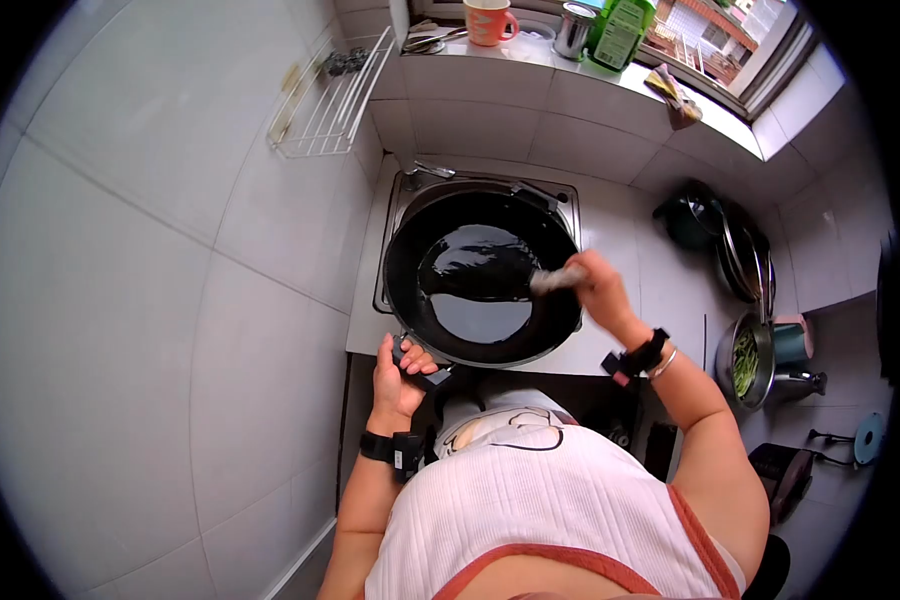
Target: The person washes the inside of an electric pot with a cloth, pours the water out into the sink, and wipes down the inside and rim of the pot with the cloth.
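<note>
A big black wok [560, 330] rests over the metal sink [382, 285], with dark, reflective liquid in its bottom. My left hand [403, 372] is closed around the wok's black handle [433, 379] at the near left. Over the wok's right side, my right hand [602, 283] grips a pale, bunched-up cloth [553, 280]; motion blurs it, and its exact kind is unclear. The cloth's tip reaches inside the wok, but I cannot tell whether it touches the wall. At the far rim sits the wok's second, short handle [536, 196].
A faucet [425, 172] stands behind the wok's left. To the right are stacked dark pans [735, 250] and a metal bowl [762, 370] of green vegetable strips. A wire rack [335, 105] hangs on the left wall. The sill holds a mug [488, 24] and green bottle [622, 32].
</note>
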{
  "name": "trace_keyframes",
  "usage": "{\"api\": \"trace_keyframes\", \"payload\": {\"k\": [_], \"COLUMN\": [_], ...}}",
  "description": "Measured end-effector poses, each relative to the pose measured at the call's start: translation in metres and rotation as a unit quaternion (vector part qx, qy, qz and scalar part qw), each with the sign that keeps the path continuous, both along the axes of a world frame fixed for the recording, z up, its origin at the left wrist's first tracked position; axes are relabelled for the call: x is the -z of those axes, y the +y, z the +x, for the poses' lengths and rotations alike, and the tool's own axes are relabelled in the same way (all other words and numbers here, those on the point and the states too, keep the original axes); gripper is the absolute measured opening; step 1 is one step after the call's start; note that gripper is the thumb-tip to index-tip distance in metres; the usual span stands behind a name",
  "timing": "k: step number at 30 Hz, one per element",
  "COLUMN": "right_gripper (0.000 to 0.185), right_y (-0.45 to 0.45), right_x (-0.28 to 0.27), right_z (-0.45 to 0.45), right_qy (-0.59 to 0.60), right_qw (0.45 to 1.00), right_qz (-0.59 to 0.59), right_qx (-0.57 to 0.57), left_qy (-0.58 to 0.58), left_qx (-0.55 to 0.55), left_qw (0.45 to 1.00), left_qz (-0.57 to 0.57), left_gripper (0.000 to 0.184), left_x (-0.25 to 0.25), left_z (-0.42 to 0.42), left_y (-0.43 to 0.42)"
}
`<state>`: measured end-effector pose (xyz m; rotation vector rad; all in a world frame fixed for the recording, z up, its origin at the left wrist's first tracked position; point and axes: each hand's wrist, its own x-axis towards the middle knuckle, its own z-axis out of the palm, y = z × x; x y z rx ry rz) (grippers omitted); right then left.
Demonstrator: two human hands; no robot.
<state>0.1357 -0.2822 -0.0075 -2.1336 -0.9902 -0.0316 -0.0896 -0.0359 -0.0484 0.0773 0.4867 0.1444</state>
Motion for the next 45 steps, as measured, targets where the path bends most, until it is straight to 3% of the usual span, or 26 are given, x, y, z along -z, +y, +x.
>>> {"api": "trace_keyframes", "payload": {"k": [1,3,4,5,7,8,9,11,12,19,29,35,40,45], "right_gripper": [0.026,0.033,0.05,0.062,0.072,0.067,0.067,0.061,0.052,0.054,0.055,0.055,0.053,0.059], "right_y": [-0.011,-0.019,-0.021,-0.025,-0.019,-0.013,-0.015,-0.017,-0.016,-0.014,-0.004,0.0,0.002,-0.002], "right_x": [0.012,-0.005,0.001,0.007,0.016,0.011,0.023,0.059,0.075,0.079,0.116,0.147,0.154,0.173], "right_z": [0.022,0.047,0.057,0.067,0.078,0.079,0.088,0.107,0.113,0.13,0.163,0.156,0.139,0.111], "right_qy": [0.035,0.192,0.26,0.343,0.41,0.456,0.46,0.362,0.368,0.374,0.51,0.57,0.695,0.748], "right_qw": [0.996,0.963,0.95,0.916,0.885,0.868,0.867,0.92,0.916,0.914,0.837,0.807,0.712,0.652], "right_qz": [0.015,-0.075,-0.049,-0.12,-0.178,-0.157,-0.15,-0.152,-0.159,-0.142,-0.165,-0.066,-0.022,0.027], "right_qx": [0.077,0.175,0.168,0.169,0.131,0.123,0.121,0.007,-0.001,-0.06,-0.109,-0.143,-0.096,-0.121], "left_qy": [0.002,0.006,0.016,0.018,0.029,0.033,0.044,0.061,0.071,0.095,0.156,0.156,0.126,0.136], "left_qx": [0.005,0.007,0.005,0.002,-0.002,0.0,-0.006,-0.01,-0.02,-0.07,-0.118,-0.15,-0.129,-0.122], "left_qw": [1.0,1.0,1.0,1.0,1.0,0.999,0.999,0.998,0.997,0.992,0.98,0.976,0.983,0.982], "left_qz": [0.003,0.008,0.015,0.0,0.004,0.011,0.009,0.016,0.003,-0.033,-0.042,0.001,0.039,0.055], "left_gripper": [0.03,0.03,0.029,0.029,0.029,0.029,0.029,0.03,0.03,0.033,0.031,0.034,0.036,0.036], "left_x": [-0.002,-0.004,-0.006,-0.006,-0.011,-0.014,-0.017,-0.024,-0.028,-0.058,-0.113,-0.152,-0.175,-0.185], "left_z": [0.003,0.006,0.008,0.01,0.013,0.014,0.016,0.019,0.02,0.041,0.11,0.15,0.19,0.216], "left_y": [0.001,0.002,0.002,0.002,0.002,0.0,-0.001,-0.004,-0.005,-0.019,-0.027,-0.037,-0.036,-0.045]}}
